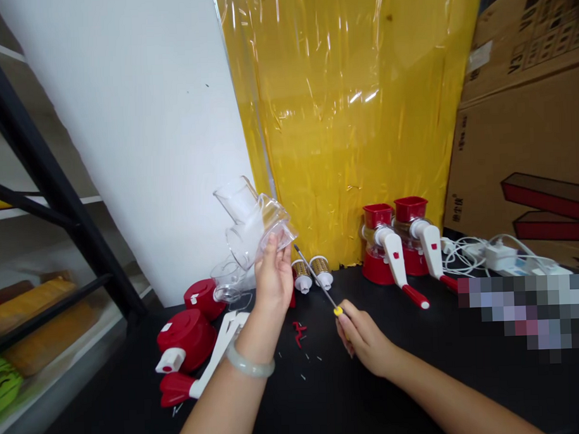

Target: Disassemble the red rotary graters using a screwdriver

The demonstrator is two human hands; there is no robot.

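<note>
My left hand (274, 277) is raised above the black table (418, 377), closed round a clear plastic housing (251, 221) with a square chute on top. My right hand (363, 338) is closed on a screwdriver (318, 282) with a yellow handle; its thin metal shaft slants up toward the clear housing. Its tip ends just short of the housing's lower edge. Small red clips (299, 332) and tiny screws lie on the table between my hands.
Red bases (189, 337) and white-and-red crank handles (218, 352) lie at the left. Two metal drum blades (313, 273) stand behind. Two assembled red grinders (397, 245) stand to the right, beside white cables (480, 251). Yellow film, a white panel and cardboard boxes (524, 133) back the table.
</note>
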